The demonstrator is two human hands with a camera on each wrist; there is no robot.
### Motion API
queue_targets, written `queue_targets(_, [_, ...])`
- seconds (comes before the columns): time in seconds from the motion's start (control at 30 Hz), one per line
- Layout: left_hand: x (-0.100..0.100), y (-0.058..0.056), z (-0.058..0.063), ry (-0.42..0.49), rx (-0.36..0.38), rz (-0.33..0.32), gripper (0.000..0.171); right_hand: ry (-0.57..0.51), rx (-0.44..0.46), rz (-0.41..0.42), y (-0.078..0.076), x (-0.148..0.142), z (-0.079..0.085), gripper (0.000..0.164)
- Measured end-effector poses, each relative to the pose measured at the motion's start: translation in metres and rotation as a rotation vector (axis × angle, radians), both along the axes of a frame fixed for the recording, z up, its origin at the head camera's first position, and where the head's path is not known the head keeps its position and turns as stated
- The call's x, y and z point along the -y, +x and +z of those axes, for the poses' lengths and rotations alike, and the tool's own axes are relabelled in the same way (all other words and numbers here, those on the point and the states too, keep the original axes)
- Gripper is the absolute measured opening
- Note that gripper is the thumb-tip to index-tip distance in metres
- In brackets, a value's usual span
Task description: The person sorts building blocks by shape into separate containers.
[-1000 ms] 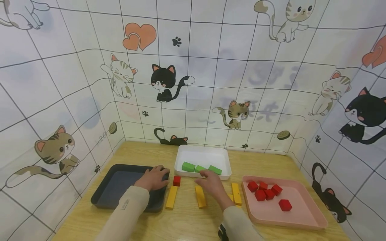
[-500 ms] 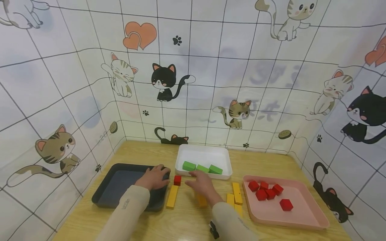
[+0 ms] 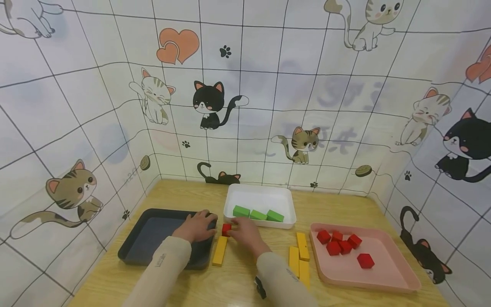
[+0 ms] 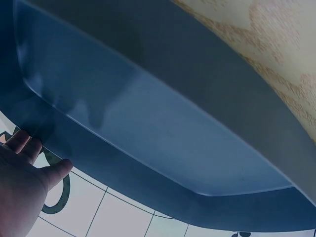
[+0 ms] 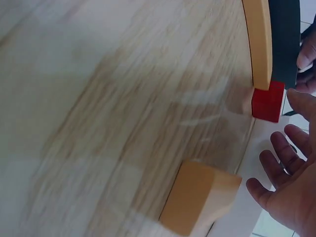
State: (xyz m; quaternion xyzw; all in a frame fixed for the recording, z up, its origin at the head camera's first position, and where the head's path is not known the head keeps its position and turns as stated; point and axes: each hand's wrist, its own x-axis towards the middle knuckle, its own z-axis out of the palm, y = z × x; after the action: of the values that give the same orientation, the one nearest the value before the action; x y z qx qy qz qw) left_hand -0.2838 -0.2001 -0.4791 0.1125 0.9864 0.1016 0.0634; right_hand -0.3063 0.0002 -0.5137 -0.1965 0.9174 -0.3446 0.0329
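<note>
My left hand rests on the right rim of a dark tray; in the left wrist view its fingers lie at the tray's edge. A red cube sits on the table between that tray and a white tray. My right hand is right beside the cube, fingers spread apart; in the right wrist view a fingertip is close to the red cube, and I cannot tell if it touches. A long yellow block lies just in front of the cube. Another yellow block lies below the right hand, hidden in the head view.
The white tray behind the hands holds green blocks. To the right, a pink tray contains several red cubes. Several yellow blocks lie beside its left edge. Walls with printed cats enclose the table.
My right hand has moved left, from in front of the white tray to beside the red cube, now covering the middle yellow block. My left hand has stayed on the dark tray.
</note>
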Motion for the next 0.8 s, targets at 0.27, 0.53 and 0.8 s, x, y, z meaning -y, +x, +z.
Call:
queue_targets(0.27, [-0.003, -0.002, -0.002, -0.005, -0.016, -0.013, 0.048, 0.133, -0.074, 0.034, -0.005, 0.009, -0.006, 0.035])
queue_targets(0.53, [-0.004, -0.002, 0.001, -0.011, -0.014, -0.023, 0.048, 0.100, -0.043, 0.036, -0.006, 0.001, -0.005, 0.032])
queue_targets(0.8, [-0.001, -0.002, 0.000, -0.023, 0.015, 0.003, 0.048, 0.053, 0.024, -0.005, 0.000, -0.005, 0.010, 0.030])
